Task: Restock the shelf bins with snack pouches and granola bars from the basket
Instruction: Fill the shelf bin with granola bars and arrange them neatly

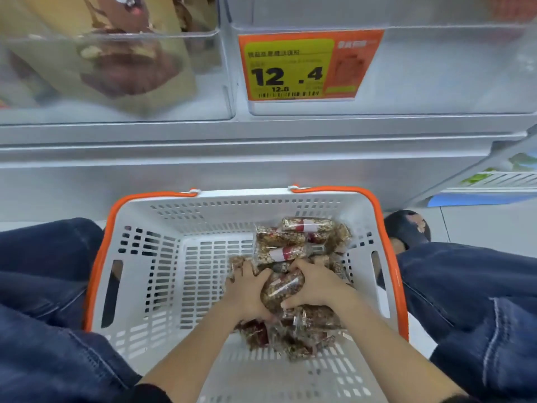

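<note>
Clear film: wraps the granola bars (290,274), oat-brown inside with red and white bands; heaped against the right and near side of the basket (162,274).
Left hand (247,292): down in the heap, fingers curled over the bars, gripping the bundle from the left.
Right hand (316,286): fingers curled around the same bundle from the right; one bar wedged between both hands.
Bundle: lying on the heap or barely raised, hard to tell which; not clear of the basket.
Basket: white slotted plastic with an orange rim, on the floor between the knees, just below the shelf (261,132); left half bare down to the slotted bottom.
Basket contents: granola bars only, as far as visible; no snack pouches to be seen in it.
Left bin (215,68): clear plastic on the shelf above, holding tan snack pouches (122,59) with brown print, standing or leaning, blurred.
Right bin (436,71): clear, behind the orange and yellow price tag (302,66); looks bare through the front wall, top edge out of view.
Progress, as a judgement: pouch bin seemingly stocked, so that part likely finished; granola bars not yet on the shelf.
Left to do: lift this handful into the right bin, probably, then return for the rest of the heap; several handfuls seem to remain.
Further out: jeans-clad knees either side, a dark slipper (406,228) on the pale floor at right.
</note>
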Demonstrator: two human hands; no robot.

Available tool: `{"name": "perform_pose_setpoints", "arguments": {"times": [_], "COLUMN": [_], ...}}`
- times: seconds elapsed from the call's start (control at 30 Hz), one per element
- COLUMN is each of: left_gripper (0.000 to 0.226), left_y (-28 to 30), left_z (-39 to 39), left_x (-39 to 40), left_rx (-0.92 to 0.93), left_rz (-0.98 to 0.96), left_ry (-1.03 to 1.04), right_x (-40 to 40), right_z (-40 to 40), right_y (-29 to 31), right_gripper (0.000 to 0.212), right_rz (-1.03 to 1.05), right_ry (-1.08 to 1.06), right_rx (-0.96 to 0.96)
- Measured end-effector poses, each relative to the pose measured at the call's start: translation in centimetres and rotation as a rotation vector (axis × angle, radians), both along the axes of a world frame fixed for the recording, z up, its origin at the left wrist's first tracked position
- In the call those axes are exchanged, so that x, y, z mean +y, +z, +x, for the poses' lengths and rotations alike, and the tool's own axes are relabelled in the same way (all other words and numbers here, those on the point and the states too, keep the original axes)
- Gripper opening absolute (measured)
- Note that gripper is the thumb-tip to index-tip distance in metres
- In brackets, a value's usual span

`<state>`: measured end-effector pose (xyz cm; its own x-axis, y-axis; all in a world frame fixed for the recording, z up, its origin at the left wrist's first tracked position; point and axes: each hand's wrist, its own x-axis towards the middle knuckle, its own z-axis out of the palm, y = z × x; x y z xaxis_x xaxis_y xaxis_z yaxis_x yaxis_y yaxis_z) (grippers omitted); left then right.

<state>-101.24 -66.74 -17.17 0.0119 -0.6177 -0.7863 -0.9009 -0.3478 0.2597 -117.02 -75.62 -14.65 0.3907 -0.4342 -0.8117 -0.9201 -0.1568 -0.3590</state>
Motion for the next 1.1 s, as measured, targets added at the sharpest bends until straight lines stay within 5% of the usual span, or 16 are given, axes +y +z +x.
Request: {"name": "perform_pose_setpoints", "arguments": {"times": [0.23,0.53,0.6,0.7,0.87,1.0,1.1], "left_gripper": [0.091,0.061,0.068,0.082,0.042,0.062,0.056], "left_y": [1.4,3.8,4.3,6.1,12.0,17.6,22.6], "left_z": [0.5,0.0,0.4,1.3,2.1,1.6,1.9], "left_x": [-0.5,0.4,0.9,1.0,0.1,-1.2,-2.4], "left_rx": [0.19,0.351,0.332,0.267,0.195,0.258,0.333], "left_rz": [0.111,0.034,0.012,-0.088,-0.394,-0.572,-0.675], "left_ry": [0.128,0.39,0.415,0.341,0.266,0.385,0.347], "right_x": [1.1,2.7,2.8,2.3,0.7,-0.3,-0.9], "right_z": [-0.3,-1.5,-1.4,-0.8,0.5,0.4,-0.4], "right_y": [-0.1,0.6,1.2,3.6,9.9,15.7,21.2], "right_gripper": [0.108,0.06,0.054,0.05,0.05,0.056,0.054], "right_rz": [0.139,-0.042,-0.064,-0.068,-0.057,0.113,0.134], "right_ry": [0.086,-0.186,-0.23,-0.229,-0.267,-0.501,-0.516], "right_rx": [-0.018,-0.312,-0.334,-0.375,-0.527,-0.701,-0.798]}}
